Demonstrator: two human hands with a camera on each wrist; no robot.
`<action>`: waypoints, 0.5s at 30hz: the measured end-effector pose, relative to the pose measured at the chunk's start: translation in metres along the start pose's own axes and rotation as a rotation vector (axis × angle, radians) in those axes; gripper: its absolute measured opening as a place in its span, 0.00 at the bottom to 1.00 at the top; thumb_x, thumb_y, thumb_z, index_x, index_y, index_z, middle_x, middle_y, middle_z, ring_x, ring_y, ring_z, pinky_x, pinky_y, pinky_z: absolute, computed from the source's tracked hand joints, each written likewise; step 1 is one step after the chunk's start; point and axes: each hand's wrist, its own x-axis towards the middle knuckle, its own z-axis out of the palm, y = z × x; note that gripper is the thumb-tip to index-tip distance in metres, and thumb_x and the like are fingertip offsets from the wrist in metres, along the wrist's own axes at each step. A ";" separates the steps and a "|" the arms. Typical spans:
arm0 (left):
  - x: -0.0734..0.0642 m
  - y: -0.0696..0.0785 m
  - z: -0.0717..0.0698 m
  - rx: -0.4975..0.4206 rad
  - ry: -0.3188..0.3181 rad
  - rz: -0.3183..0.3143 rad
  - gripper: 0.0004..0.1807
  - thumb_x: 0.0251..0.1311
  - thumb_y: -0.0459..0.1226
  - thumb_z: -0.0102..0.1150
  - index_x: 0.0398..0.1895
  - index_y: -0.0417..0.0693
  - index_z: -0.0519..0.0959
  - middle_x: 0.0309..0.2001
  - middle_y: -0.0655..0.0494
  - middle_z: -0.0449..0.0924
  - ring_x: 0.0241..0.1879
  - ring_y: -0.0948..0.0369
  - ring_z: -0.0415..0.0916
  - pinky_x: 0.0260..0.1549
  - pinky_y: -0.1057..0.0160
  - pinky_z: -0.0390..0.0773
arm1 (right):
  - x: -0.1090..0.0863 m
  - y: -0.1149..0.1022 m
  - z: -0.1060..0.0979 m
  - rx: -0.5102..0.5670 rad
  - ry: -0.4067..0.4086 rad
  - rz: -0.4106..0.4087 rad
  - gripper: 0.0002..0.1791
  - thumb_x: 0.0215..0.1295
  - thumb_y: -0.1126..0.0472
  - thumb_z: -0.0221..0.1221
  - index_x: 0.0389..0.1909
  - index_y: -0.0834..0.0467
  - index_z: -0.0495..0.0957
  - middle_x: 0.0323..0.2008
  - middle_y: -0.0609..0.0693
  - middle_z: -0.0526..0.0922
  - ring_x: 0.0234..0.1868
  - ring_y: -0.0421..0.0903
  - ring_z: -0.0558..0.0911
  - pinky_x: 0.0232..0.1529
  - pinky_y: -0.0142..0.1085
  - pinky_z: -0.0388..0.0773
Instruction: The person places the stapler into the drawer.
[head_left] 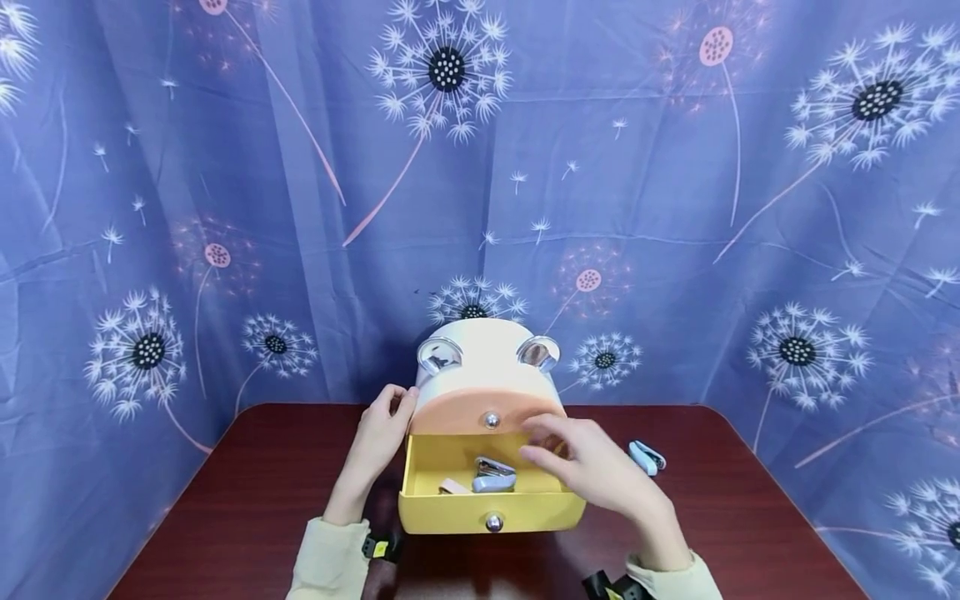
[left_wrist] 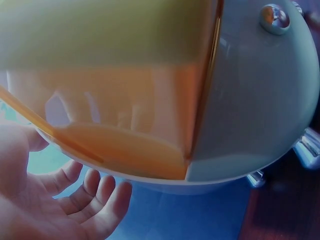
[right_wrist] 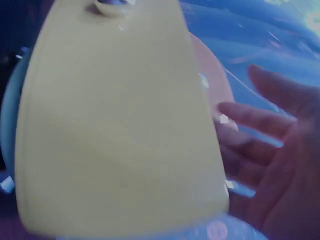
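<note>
A small rounded drawer cabinet (head_left: pixel 487 360) with a white top and silver ear-like discs stands on the table. Its yellow lower drawer (head_left: pixel 442 515) is pulled out; the peach upper drawer (head_left: pixel 450 410) is closed. Inside the yellow drawer lie a pale blue stapler (head_left: pixel 495 477) and a small pink object (head_left: pixel 453 487), mostly hidden by the drawer front. My left hand (head_left: pixel 381 429) rests against the cabinet's left side, fingers loosely bent. Over the drawer's right side hovers my right hand (head_left: pixel 592 458), fingers apart and holding nothing; the right wrist view shows it beside the yellow drawer front (right_wrist: pixel 120 125).
Another light blue stapler (head_left: pixel 647 458) lies on the dark red tabletop (head_left: pixel 720 517), right of the cabinet. A blue curtain with dandelion prints (head_left: pixel 480 192) hangs behind the table and along its sides.
</note>
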 end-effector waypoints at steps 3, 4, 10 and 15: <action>0.001 0.000 0.000 0.003 -0.004 -0.005 0.20 0.70 0.56 0.50 0.38 0.50 0.75 0.22 0.56 0.73 0.25 0.58 0.73 0.31 0.60 0.70 | -0.011 0.011 -0.008 0.006 0.194 -0.006 0.10 0.68 0.52 0.61 0.47 0.49 0.82 0.32 0.36 0.81 0.29 0.37 0.79 0.30 0.33 0.76; 0.001 0.000 0.001 0.003 -0.007 -0.007 0.20 0.70 0.56 0.50 0.39 0.51 0.75 0.22 0.56 0.73 0.25 0.58 0.73 0.31 0.60 0.70 | -0.015 0.016 -0.010 0.000 0.252 0.002 0.08 0.68 0.54 0.62 0.45 0.49 0.82 0.32 0.35 0.81 0.29 0.37 0.79 0.29 0.33 0.75; 0.001 -0.001 0.000 0.005 -0.001 -0.008 0.18 0.70 0.55 0.50 0.39 0.50 0.76 0.22 0.56 0.73 0.25 0.58 0.73 0.31 0.59 0.70 | -0.029 0.055 -0.020 -0.003 0.471 0.095 0.02 0.68 0.60 0.62 0.38 0.50 0.82 0.28 0.40 0.82 0.29 0.38 0.80 0.29 0.31 0.75; 0.001 -0.001 0.000 0.008 0.002 -0.004 0.18 0.70 0.54 0.50 0.39 0.51 0.76 0.22 0.56 0.73 0.25 0.58 0.73 0.32 0.59 0.70 | -0.037 0.095 -0.023 -0.065 0.564 0.204 0.06 0.70 0.55 0.59 0.35 0.50 0.83 0.30 0.43 0.84 0.30 0.35 0.80 0.29 0.28 0.73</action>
